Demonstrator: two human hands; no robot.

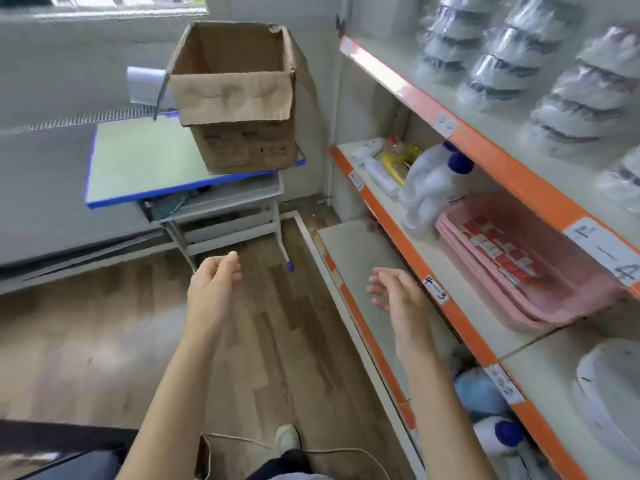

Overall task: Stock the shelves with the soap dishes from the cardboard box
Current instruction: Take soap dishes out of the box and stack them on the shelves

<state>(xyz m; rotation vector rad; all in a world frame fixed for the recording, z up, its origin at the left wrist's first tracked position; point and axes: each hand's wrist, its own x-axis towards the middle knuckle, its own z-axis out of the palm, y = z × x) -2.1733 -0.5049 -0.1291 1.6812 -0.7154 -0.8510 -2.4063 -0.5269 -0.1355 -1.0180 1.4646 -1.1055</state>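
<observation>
Hands empty: left hand (215, 283) grip loosely curled, right hand (398, 296) grip relaxed, seemingly half-spread; cardboard box (232, 98) untouched

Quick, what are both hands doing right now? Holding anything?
Left hand: open, fingers loosely curled, holding nothing.
Right hand: open, fingers relaxed, holding nothing.

cardboard box (235, 98): matt brown corrugated paperboard, creased and dented
table (138, 157): smooth pale top, blue edging, painted metal frame
floor (104, 323): wood-look planks with a slight sheen
shelves (460, 133): matt white boards, glossy orange metal rails
trays (540, 285): smooth pink plastic
wrapped stacks (512, 53): glossy clear film
</observation>
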